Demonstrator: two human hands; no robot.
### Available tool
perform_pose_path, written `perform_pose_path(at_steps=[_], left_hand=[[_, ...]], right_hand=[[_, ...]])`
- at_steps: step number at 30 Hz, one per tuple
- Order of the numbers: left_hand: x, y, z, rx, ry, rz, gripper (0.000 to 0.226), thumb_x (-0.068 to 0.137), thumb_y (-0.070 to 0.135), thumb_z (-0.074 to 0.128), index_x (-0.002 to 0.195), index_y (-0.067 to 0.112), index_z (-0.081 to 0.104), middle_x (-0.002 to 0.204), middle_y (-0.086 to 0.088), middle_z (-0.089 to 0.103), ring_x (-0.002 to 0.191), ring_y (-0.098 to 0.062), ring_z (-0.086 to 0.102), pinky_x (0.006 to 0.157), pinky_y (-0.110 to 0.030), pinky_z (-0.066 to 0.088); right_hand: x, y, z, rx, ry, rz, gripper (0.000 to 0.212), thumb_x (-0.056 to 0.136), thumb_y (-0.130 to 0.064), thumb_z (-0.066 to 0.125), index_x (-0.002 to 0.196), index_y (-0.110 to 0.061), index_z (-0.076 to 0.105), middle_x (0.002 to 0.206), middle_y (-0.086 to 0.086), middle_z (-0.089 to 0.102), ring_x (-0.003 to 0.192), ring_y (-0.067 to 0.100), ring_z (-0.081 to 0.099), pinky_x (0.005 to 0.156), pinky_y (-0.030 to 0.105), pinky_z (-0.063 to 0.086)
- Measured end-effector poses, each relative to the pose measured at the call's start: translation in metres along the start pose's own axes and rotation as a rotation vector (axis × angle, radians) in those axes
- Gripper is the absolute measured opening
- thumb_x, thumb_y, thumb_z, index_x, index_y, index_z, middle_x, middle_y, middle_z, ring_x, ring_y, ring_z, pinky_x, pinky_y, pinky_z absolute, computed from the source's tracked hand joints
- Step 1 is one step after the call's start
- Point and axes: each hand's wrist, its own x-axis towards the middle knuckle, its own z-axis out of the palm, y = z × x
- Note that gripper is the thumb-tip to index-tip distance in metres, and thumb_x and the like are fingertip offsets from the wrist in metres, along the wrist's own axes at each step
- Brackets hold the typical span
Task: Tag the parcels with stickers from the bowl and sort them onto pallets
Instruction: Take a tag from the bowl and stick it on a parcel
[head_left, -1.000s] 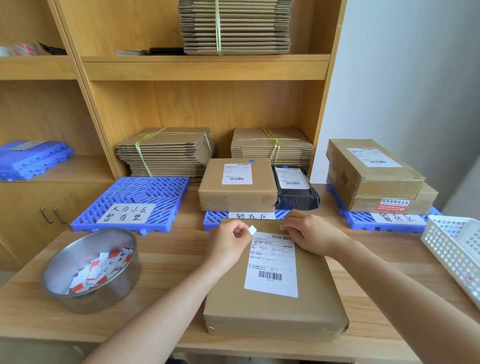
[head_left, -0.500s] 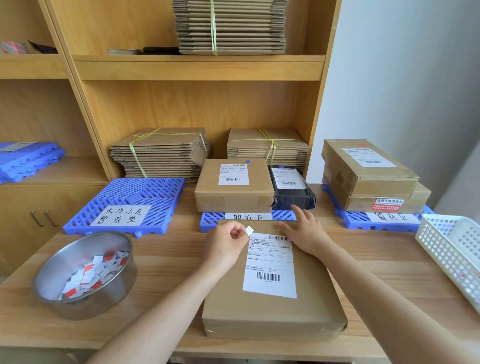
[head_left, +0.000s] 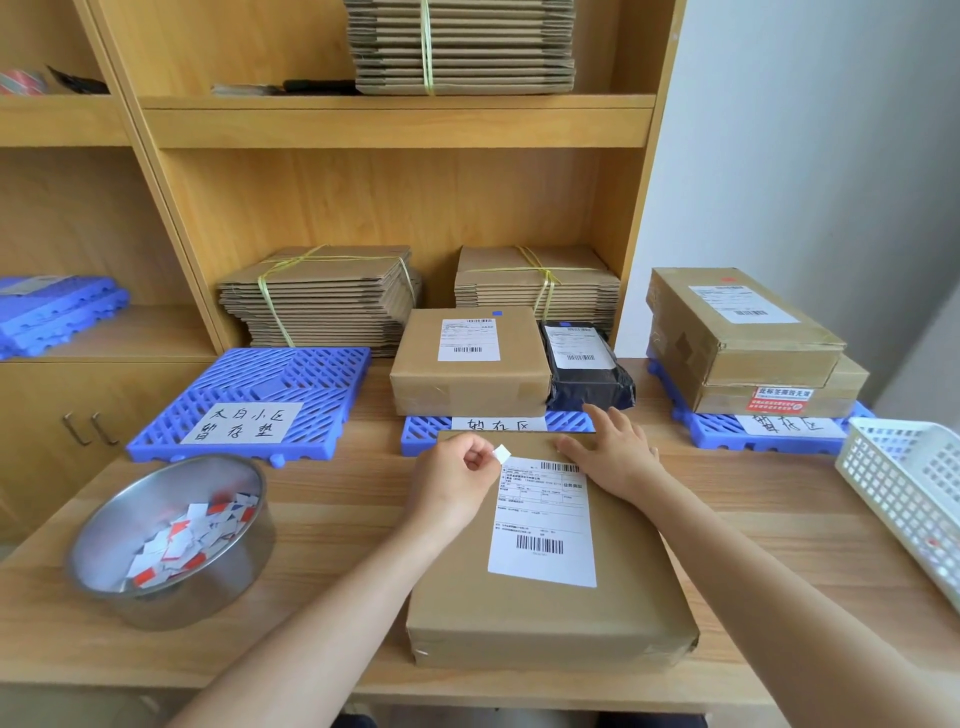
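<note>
A flat brown parcel (head_left: 550, 618) with a white shipping label lies on the wooden table in front of me. My left hand (head_left: 452, 483) pinches a small white sticker (head_left: 502, 455) just above the parcel's far left corner. My right hand (head_left: 615, 457) rests flat, fingers straight, on the parcel's far edge. A steel bowl (head_left: 104, 535) at the left holds several white and red stickers. Three blue pallets stand behind: the left pallet (head_left: 322, 374) bare, the middle pallet (head_left: 421, 431) with a brown box and a black bag, the right pallet (head_left: 711, 434) with two stacked boxes.
A white plastic basket (head_left: 904, 483) sits at the table's right edge. Bundles of flat cardboard (head_left: 317, 301) fill the shelf behind the pallets. More blue pallets (head_left: 52, 312) lie on the left shelf. A grey wall rises at the right.
My right hand has opened from curled fingers to lying flat on the parcel's far edge. My left hand keeps the sticker in about the same spot.
</note>
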Motion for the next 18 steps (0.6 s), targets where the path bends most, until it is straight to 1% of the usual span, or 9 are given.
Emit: perform_pose_path(at_steps=[2,5,7,9,11,13,14,16,18], left_hand=[[0.0004,-0.0005,0.0002,-0.004,-0.001,-0.001,0.005,0.086,0.018,0.069,0.083,0.021,0.072,0.081,0.008,0.071,0.075,-0.006,0.062,0.078,-0.029,0.052],[0.0005,-0.0002,0.0002,-0.001,0.000,-0.002,0.005,0.086,0.018,0.069,0.083,0.021,0.072,0.081,0.007,0.071,0.075,-0.006,0.062,0.078,-0.030,0.052],[-0.0003,0.0002,0.0001,0.008,0.001,0.002,0.005,0.087,0.018,0.069,0.083,0.021,0.072,0.081,0.008,0.071,0.074,-0.005,0.061,0.077,-0.028,0.051],[0.0000,0.0001,0.0007,0.013,-0.001,0.005,0.006,0.087,0.018,0.069,0.083,0.022,0.072,0.080,0.009,0.070,0.072,-0.002,0.060,0.075,-0.025,0.051],[0.0005,-0.0001,0.0014,0.026,-0.003,0.009,0.007,0.087,0.018,0.069,0.082,0.022,0.071,0.080,0.009,0.070,0.071,-0.001,0.059,0.073,-0.023,0.049],[0.0007,-0.0007,0.0018,0.040,0.000,0.013,0.007,0.087,0.018,0.069,0.082,0.022,0.071,0.081,0.008,0.070,0.071,-0.001,0.060,0.072,-0.021,0.048],[0.0007,-0.0012,0.0017,0.041,0.003,0.015,0.007,0.086,0.018,0.069,0.081,0.022,0.071,0.081,0.008,0.070,0.072,-0.002,0.060,0.073,-0.022,0.048],[0.0009,-0.0015,0.0017,0.049,0.003,0.016,0.007,0.086,0.018,0.069,0.081,0.022,0.071,0.081,0.008,0.070,0.071,-0.002,0.060,0.073,-0.023,0.049],[0.0004,-0.0007,0.0017,0.059,-0.009,0.011,0.006,0.087,0.020,0.069,0.082,0.022,0.071,0.081,0.009,0.070,0.071,-0.002,0.059,0.073,-0.024,0.049]], right_hand=[[0.0010,-0.0006,0.0013,0.012,0.004,-0.006,0.071,0.093,-0.066,0.046,0.155,-0.038,0.024,0.166,0.002,0.014,0.153,0.029,0.009,0.116,0.062,0.016],[0.0038,0.0015,0.0015,0.084,0.044,0.000,0.056,0.101,-0.048,0.042,0.154,-0.035,0.029,0.165,0.003,0.019,0.151,0.031,0.016,0.117,0.060,0.020],[0.0021,0.0032,0.0016,0.078,0.074,-0.006,0.052,0.102,-0.044,0.038,0.153,-0.035,0.031,0.164,0.003,0.022,0.150,0.032,0.018,0.117,0.060,0.020],[-0.0009,0.0040,0.0005,0.012,0.085,-0.022,0.060,0.098,-0.058,0.040,0.152,-0.036,0.031,0.164,0.002,0.023,0.151,0.028,0.016,0.119,0.059,0.017],[-0.0037,0.0034,-0.0017,-0.047,0.069,-0.029,0.079,0.085,-0.080,0.042,0.152,-0.039,0.029,0.163,0.000,0.024,0.151,0.027,0.017,0.118,0.058,0.015],[-0.0030,0.0030,-0.0011,-0.054,0.048,-0.036,0.083,0.082,-0.083,0.041,0.152,-0.041,0.029,0.163,0.000,0.024,0.151,0.026,0.017,0.118,0.059,0.015],[-0.0024,0.0024,0.0000,-0.052,0.045,-0.040,0.078,0.085,-0.079,0.041,0.151,-0.041,0.029,0.163,0.000,0.024,0.151,0.026,0.017,0.118,0.060,0.014],[0.0000,0.0030,0.0021,-0.058,0.093,-0.045,0.061,0.093,-0.063,0.042,0.149,-0.039,0.034,0.162,0.000,0.028,0.150,0.026,0.020,0.118,0.060,0.014],[-0.0032,0.0042,0.0012,-0.062,0.224,-0.063,0.047,0.097,-0.043,0.044,0.144,-0.035,0.046,0.154,-0.001,0.040,0.144,0.028,0.030,0.117,0.057,0.020]])
